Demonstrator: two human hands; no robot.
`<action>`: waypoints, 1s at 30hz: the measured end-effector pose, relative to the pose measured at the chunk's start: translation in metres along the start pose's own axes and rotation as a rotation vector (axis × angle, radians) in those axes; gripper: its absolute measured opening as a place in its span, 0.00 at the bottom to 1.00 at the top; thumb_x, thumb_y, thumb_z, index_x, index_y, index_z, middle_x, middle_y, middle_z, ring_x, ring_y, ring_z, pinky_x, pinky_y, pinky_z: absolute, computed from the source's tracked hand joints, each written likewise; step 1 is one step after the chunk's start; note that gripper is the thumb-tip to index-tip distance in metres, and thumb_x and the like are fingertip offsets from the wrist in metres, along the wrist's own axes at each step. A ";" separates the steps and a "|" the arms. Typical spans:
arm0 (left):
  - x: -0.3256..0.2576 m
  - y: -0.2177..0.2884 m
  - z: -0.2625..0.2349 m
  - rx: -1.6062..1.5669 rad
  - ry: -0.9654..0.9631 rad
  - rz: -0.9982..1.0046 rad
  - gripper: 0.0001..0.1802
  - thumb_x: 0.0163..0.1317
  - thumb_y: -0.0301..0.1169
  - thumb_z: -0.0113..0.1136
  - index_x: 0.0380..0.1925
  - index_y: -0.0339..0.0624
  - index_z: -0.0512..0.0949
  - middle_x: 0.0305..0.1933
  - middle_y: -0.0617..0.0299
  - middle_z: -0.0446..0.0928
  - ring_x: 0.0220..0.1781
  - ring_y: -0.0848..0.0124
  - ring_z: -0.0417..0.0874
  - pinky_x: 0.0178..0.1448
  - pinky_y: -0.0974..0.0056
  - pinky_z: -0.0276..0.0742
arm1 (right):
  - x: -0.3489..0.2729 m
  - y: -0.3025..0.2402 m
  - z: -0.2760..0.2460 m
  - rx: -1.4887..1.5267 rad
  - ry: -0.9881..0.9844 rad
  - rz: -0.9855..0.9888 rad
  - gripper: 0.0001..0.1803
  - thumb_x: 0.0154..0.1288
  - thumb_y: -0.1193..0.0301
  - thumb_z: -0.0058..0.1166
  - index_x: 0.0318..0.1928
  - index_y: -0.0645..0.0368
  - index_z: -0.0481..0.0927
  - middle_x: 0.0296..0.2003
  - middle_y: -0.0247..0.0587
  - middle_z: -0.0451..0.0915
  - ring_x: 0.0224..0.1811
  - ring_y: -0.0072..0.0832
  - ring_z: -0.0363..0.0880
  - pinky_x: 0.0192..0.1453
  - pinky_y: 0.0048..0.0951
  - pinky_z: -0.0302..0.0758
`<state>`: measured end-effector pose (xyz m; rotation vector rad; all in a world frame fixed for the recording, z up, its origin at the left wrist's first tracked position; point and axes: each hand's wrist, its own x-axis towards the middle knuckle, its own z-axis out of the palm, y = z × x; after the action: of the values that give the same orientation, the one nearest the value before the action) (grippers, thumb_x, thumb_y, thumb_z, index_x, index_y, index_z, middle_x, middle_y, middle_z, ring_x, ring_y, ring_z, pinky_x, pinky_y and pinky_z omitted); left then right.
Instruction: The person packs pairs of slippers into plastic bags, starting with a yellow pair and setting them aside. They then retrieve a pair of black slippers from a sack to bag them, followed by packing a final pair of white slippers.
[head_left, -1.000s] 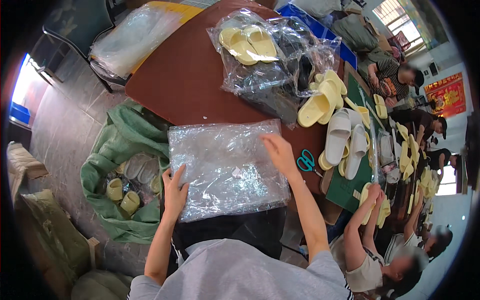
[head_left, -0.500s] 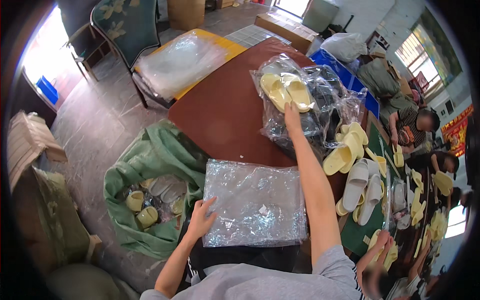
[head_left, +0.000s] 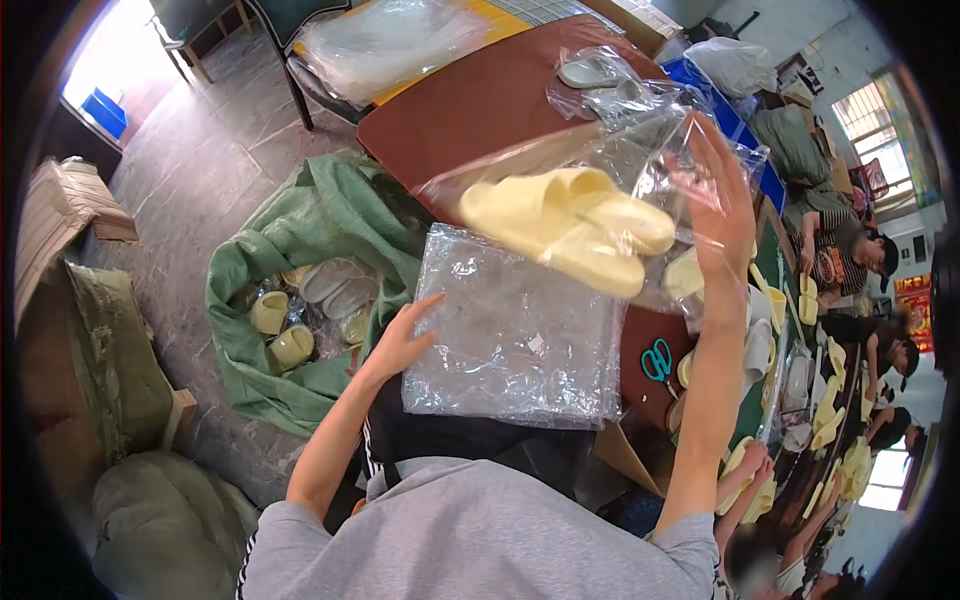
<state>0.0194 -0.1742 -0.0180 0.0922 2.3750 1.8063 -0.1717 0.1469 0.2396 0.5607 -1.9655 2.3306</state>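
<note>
My right hand [head_left: 722,192] is raised over the brown table [head_left: 470,105] and grips a clear plastic bag [head_left: 560,165] with a pair of pale yellow slippers [head_left: 565,222] inside. The bag hangs in the air above a flat stack of clear plastic bags [head_left: 515,335] that lies on my lap at the table's edge. My left hand [head_left: 402,338] rests open on the left edge of that stack, fingers spread.
A green sack [head_left: 300,250] on the floor to my left holds several bagged slippers. More bagged slippers [head_left: 600,75] lie at the far end of the table. Teal scissors [head_left: 657,360] and loose yellow and white slippers lie at right, where other people sit working.
My right hand reached to the pile of bagged slippers at the far side, took one bag and lifted it back over the flat stack. My left hand stayed on the stack.
</note>
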 end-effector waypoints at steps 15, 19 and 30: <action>0.018 -0.007 -0.005 -0.678 -0.144 -0.539 0.27 0.69 0.48 0.54 0.53 0.31 0.76 0.48 0.58 0.81 0.47 0.72 0.82 0.53 0.68 0.77 | -0.277 0.112 -0.052 0.915 0.217 0.478 0.14 0.76 0.60 0.39 0.49 0.56 0.72 0.60 0.59 0.72 0.57 0.48 0.78 0.58 0.47 0.79; 0.020 0.002 -0.002 -0.619 -0.112 -0.538 0.22 0.68 0.41 0.58 0.51 0.32 0.77 0.43 0.59 0.82 0.38 0.76 0.82 0.43 0.72 0.79 | -0.276 0.121 -0.054 0.273 0.282 0.826 0.18 0.72 0.69 0.49 0.58 0.60 0.66 0.56 0.57 0.75 0.50 0.43 0.82 0.51 0.38 0.82; 0.025 -0.023 0.013 -0.361 0.036 -0.418 0.23 0.71 0.45 0.53 0.40 0.31 0.82 0.35 0.65 0.81 0.34 0.79 0.77 0.38 0.71 0.72 | -0.237 0.178 -0.028 -0.390 -0.183 0.893 0.49 0.62 0.67 0.62 0.73 0.60 0.41 0.57 0.55 0.74 0.55 0.35 0.77 0.57 0.35 0.76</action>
<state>-0.0026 -0.1647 -0.0457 -0.4456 1.8632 1.9831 -0.0039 0.1859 -0.0029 -0.2016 -3.1286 2.1557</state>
